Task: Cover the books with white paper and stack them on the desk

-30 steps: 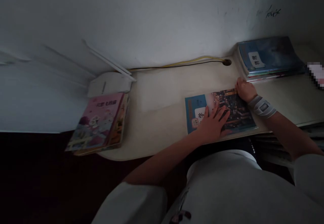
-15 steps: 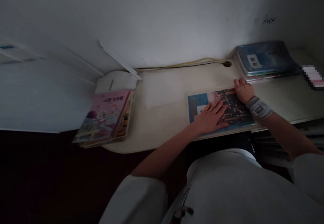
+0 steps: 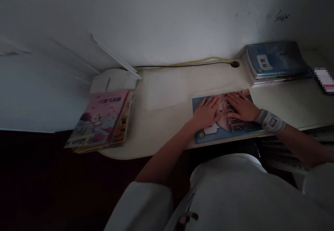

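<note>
Your left hand (image 3: pixel 206 111) and right hand (image 3: pixel 242 106) lie flat and open, gripping nothing, on the blue-bordered paperback book (image 3: pixel 232 129) at the near edge of the pale desk (image 3: pixel 167 119), so a pull towards you could slide it off onto your lap.

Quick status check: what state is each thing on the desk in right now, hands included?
Blue book: closed, flat on the desk.
Left hand: open, flat on the blue book.
Right hand: open, flat on the blue book.
Pink book: closed, overhanging the desk's left edge.
Book stack: closed, piled by the wall.
</note>
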A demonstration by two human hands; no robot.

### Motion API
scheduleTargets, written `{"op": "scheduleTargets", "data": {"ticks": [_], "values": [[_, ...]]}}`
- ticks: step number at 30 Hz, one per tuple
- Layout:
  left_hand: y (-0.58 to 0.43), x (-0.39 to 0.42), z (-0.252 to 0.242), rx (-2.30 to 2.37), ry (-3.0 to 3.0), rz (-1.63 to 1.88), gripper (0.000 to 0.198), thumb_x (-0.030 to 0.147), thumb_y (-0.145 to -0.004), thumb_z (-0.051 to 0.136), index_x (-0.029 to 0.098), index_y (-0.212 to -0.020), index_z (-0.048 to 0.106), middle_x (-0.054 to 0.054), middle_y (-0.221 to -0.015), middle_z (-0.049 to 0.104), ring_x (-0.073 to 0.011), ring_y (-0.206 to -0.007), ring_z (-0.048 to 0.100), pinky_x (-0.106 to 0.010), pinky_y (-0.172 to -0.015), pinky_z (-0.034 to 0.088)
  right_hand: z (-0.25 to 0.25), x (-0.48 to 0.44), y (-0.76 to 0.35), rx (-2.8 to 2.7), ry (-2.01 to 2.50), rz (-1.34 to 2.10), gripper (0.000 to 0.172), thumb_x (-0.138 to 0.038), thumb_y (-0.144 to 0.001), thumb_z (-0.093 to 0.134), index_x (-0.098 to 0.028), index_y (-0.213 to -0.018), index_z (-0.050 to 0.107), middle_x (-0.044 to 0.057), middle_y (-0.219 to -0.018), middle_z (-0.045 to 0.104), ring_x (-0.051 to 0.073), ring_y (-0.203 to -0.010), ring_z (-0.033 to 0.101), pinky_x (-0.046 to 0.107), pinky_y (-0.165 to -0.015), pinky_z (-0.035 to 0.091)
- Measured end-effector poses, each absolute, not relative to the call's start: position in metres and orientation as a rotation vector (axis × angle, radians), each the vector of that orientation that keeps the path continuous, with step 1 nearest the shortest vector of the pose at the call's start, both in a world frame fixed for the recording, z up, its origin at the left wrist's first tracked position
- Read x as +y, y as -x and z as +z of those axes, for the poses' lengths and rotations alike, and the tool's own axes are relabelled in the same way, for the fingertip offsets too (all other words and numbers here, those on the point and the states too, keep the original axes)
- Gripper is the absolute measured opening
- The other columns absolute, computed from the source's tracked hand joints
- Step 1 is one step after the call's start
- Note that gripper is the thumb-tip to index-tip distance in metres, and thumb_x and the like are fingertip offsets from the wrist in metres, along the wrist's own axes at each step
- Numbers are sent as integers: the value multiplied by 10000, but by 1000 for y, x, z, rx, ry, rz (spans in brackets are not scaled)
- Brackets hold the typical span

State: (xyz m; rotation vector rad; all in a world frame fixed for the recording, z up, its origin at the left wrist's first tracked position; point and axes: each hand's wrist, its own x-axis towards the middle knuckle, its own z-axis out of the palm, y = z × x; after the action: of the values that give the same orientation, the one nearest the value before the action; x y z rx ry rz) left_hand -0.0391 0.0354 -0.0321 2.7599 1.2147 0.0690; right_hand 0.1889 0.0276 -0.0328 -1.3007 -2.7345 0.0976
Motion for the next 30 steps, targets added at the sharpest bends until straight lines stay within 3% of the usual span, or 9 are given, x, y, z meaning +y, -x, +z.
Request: {"op": "scheduleTargets", "data": {"ticks": [8, 12, 16, 20, 24, 26, 30], "values": [[86, 51, -35, 1777, -2448, 119, 649, 457, -942, 207, 47, -1433, 318, -195, -1507, 306, -289, -1413, 249, -494, -1137, 201, -44, 55, -236, -2427, 1694, 67, 611, -455, -953, 274, -19, -1361, 405, 236, -1449, 383, 295, -1350, 347, 459, -1057, 315], [92, 48, -35, 2066, -2304, 254, 629, 486, -922, 264, 47, -1312, 488, -240, -1445, 394, -351, -1386, 289, -593, -1107, 183, -39, 45, -232, -2158, 1909, -26, 594, -431, -909, 366, -29, -1343, 424, 239, -1319, 514, 341, -1187, 485, 476, -941, 404], [95, 53, -37, 2019, -2208, 435, 436, 451, -892, 387, 155, -1088, 640, -176, -1378, 507, -366, -1346, 356, -633, -1056, 254, -38, 52, -233, -1992, 1924, 49, 539, -334, -850, 439, -80, -1325, 442, 198, -1171, 613, 327, -1047, 552, 485, -884, 429], [99, 61, -39, 1906, -2008, 738, 259, 338, -846, 478, 184, -954, 656, -129, -1230, 628, -299, -1229, 502, -534, -1032, 358, -40, 62, -233, -1814, 1696, 250, 488, -304, -812, 463, -112, -1261, 467, 146, -1043, 647, 254, -974, 588, 428, -869, 465], [99, 64, -35, 1697, -1679, 1126, 207, 341, -791, 543, 178, -889, 622, -85, -944, 690, -206, -924, 635, -380, -867, 489, -32, 61, -232, -1578, 1620, 451, 550, -358, -811, 484, -126, -1300, 385, 119, -998, 644, 201, -843, 624, 361, -744, 513], [96, 64, -31, 1571, -1475, 1227, 239, 380, -779, 564, 178, -903, 597, -40, -795, 658, -167, -762, 634, -311, -723, 510, -24, 60, -233, -1512, 1603, 521, 564, -366, -813, 497, -129, -1309, 370, 92, -930, 658, 196, -814, 633, 347, -719, 514], [89, 60, -16, 1427, -1272, 1338, 364, 355, -755, 618, 225, -1086, 541, 63, -579, 505, -120, -549, 558, -222, -533, 439, -2, 57, -235, -1453, 1550, 520, 521, -375, -815, 520, -160, -1280, 432, 28, -780, 659, 188, -732, 628, 339, -672, 507]]}}
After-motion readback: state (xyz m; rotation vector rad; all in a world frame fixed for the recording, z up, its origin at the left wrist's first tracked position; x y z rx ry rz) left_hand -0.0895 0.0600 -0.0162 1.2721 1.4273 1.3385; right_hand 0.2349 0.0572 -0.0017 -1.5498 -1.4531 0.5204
